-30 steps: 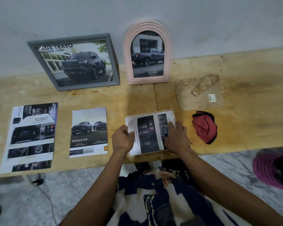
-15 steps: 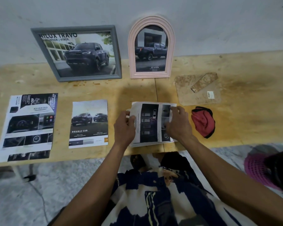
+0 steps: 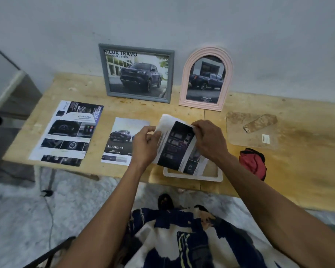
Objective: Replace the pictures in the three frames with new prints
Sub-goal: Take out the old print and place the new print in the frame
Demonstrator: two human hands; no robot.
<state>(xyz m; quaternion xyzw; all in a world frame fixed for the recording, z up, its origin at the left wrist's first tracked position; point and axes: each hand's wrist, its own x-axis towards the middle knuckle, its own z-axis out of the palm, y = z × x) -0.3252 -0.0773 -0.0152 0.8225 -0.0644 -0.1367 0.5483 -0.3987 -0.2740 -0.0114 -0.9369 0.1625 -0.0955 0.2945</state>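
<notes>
above a white frame lying at the near edge of the wooden table, left hand and right hand pinch a raised print with curled fingers.

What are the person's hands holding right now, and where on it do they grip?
Both hold a printed sheet lifted above a white frame: left hand grips its left edge, right hand pinches its top edge.
</notes>
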